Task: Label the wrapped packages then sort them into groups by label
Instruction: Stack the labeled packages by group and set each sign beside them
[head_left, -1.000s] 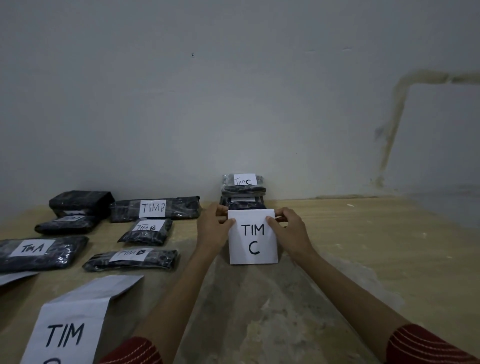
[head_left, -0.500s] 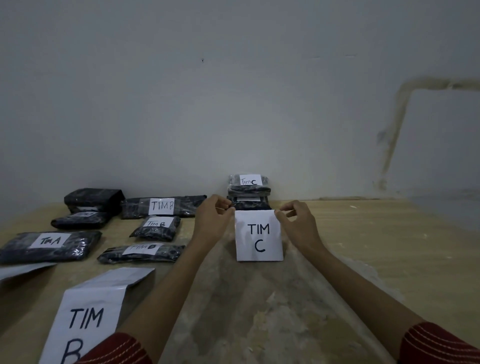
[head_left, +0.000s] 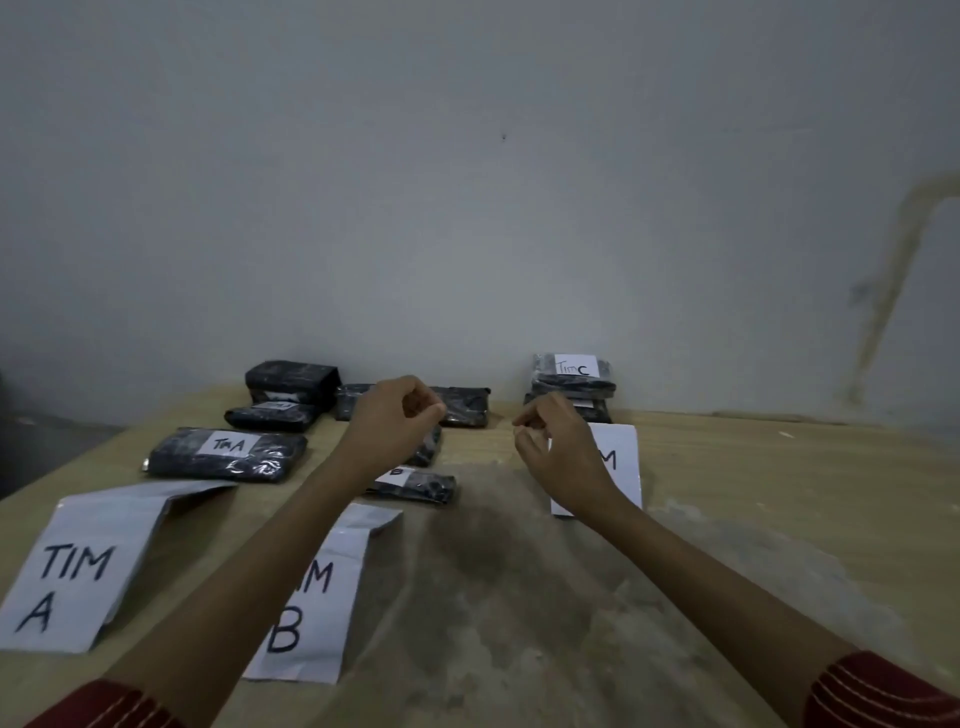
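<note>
Broadly, a pale grey wall (head_left: 467, 208) fills the upper half of the frame, and a worn wooden table (head_left: 779, 519) fills the lower half. On the table lie three white sheets: one reading "TIM A" (head_left: 78, 582) at lower left, one reading "TIM B" (head_left: 317, 623) just right of it and partly under the left forearm, and a third sheet (head_left: 621, 467) right of centre, its writing mostly covered by the right hand. The black wrapped packages sit behind the sheets. One labelled "TIM A" (head_left: 228, 457) lies at centre left, with two more packages (head_left: 291, 382) stacked behind it. A package with a "B" label (head_left: 421, 486) lies near centre, and a long package (head_left: 462, 405) lies against the wall behind the left hand. A stack labelled "TIM C" (head_left: 571, 382) stands behind the third sheet. The left hand (head_left: 395, 423) hovers above the central packages, fingers curled in, nothing visible in them. The right hand (head_left: 558, 449) hovers over the third sheet, fingers likewise curled, thumb near forefinger, gripping nothing visible.
</note>
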